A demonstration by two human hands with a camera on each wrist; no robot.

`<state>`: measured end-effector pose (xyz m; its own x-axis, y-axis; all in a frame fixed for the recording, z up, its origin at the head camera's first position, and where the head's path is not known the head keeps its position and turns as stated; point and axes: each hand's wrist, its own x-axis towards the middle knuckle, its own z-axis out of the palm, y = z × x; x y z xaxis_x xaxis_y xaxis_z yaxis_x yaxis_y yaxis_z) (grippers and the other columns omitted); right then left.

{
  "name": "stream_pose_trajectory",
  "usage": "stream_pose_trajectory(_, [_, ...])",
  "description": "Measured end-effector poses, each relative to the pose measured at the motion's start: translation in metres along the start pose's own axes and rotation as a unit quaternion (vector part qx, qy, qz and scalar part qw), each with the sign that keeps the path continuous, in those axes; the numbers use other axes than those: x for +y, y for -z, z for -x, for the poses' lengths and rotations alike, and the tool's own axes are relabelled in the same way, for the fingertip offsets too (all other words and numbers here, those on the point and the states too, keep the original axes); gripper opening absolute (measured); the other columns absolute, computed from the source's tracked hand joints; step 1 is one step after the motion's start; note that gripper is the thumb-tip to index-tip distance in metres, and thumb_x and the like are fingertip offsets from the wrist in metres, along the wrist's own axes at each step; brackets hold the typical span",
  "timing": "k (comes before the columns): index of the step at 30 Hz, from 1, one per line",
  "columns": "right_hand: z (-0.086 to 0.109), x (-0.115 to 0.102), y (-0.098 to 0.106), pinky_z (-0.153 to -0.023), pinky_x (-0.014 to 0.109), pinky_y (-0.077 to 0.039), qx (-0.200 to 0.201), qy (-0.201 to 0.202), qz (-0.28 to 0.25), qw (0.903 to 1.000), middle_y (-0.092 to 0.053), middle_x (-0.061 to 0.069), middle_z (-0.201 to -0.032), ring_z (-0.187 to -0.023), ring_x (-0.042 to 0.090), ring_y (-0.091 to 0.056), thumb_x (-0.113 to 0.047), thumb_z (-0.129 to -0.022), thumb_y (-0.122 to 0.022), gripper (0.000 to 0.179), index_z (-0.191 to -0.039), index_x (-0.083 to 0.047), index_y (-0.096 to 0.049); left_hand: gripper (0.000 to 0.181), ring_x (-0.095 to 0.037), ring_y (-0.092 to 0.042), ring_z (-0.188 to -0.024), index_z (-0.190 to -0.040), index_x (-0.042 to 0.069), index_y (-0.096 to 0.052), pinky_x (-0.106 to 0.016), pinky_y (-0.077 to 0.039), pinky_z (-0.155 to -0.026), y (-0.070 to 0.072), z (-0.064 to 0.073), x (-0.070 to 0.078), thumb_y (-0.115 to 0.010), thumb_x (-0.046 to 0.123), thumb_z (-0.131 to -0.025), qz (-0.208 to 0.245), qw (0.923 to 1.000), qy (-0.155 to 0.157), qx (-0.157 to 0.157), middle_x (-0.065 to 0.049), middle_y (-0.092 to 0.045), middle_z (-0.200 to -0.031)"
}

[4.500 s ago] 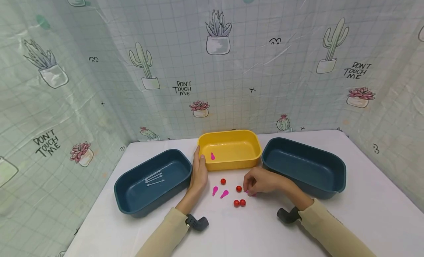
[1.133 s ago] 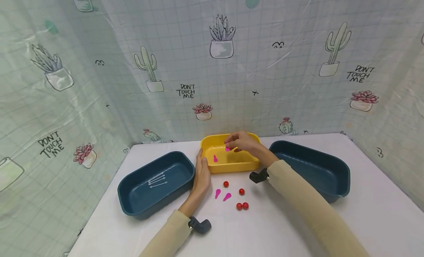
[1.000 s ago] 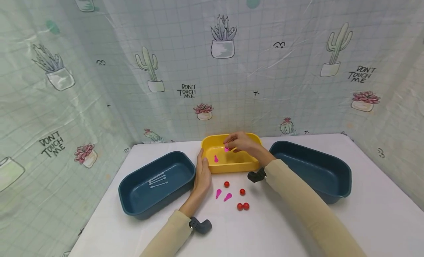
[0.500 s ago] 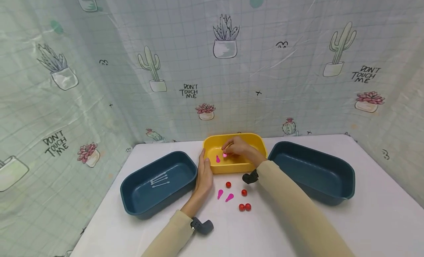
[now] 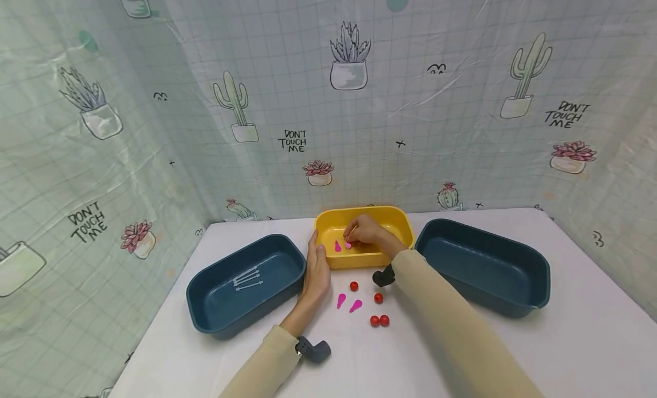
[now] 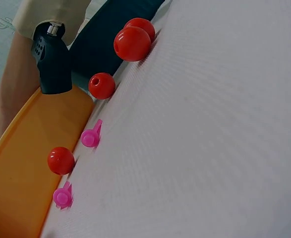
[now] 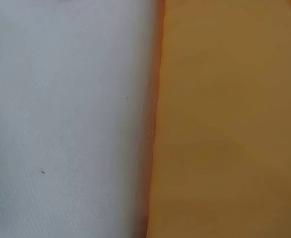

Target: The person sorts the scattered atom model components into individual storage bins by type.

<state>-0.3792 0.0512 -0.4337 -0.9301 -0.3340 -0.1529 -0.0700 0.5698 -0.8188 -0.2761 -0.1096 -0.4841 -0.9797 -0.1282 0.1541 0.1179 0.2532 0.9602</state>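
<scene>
My right hand [image 5: 365, 230] reaches down into the yellow bin [image 5: 369, 262] and pinches a small pink bulb-shaped piece [image 5: 348, 246] near the bin floor. To its left another pink bulb-shaped piece [image 5: 337, 246] lies in the bin. My left hand [image 5: 317, 275] rests against the bin's left end, fingers straight along the outside wall. In front of the bin, two more pink pieces [image 5: 356, 305] lie on the white table beside several red beads [image 5: 378, 298]. The left wrist view shows a hole in one red bead [image 6: 101, 86]. Only bin wall and cloth appear in the right wrist view.
A dark blue bin [image 5: 246, 295] at the left holds several thin grey sticks [image 5: 247, 278]. Another dark blue bin [image 5: 479, 275] stands at the right, close to the yellow one. Behind the table hangs a cactus-print curtain [image 5: 287, 181].
My right hand picked a pink piece off the table, carried it over the yellow bin and lowered it beside the other one inside. The left hand has stayed at the bin's end.
</scene>
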Motion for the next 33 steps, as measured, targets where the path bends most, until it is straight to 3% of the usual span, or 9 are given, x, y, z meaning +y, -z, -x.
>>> stream_pose_trajectory(8, [0.0008,-0.0001,-0.003,-0.068,0.022,-0.055,0.004,-0.01,0.007,0.9999,-0.07,0.009,-0.087,-0.061,0.016,-0.055,-0.007,-0.095,-0.073,0.012,-0.104,-0.001,-0.078,0.055,-0.024,-0.022,-0.16,-0.166,0.026,-0.018,-0.05,-0.015,-0.131,0.0,0.0006,-0.0007,-0.029,0.036,-0.113,-0.007,1.0,0.003,0.0,0.001,-0.023,-0.173])
stream_pose_trajectory(21, [0.0007,-0.0011,-0.0023,-0.063,0.018,-0.049,-0.001,-0.007,0.026,0.9996,-0.067,0.009,-0.085,-0.063,0.016,-0.054,-0.006,-0.095,-0.073,0.012,-0.104,-0.001,-0.079,0.054,-0.03,-0.023,-0.159,-0.166,0.022,-0.02,-0.054,-0.015,-0.13,-0.0014,-0.002,-0.0008,-0.03,0.029,-0.114,-0.002,1.0,-0.005,0.007,-0.004,-0.024,-0.172])
stream_pose_trajectory(33, [0.0009,-0.0024,-0.0025,-0.067,0.02,-0.053,0.005,-0.019,0.034,0.9992,-0.068,0.01,-0.089,-0.065,0.018,-0.056,-0.009,-0.094,-0.074,0.011,-0.103,-0.004,-0.078,0.054,-0.026,-0.023,-0.16,-0.166,0.026,-0.019,-0.052,-0.015,-0.131,-0.0009,-0.0018,-0.0008,-0.031,0.033,-0.114,-0.005,1.0,0.005,0.006,0.0,-0.023,-0.173])
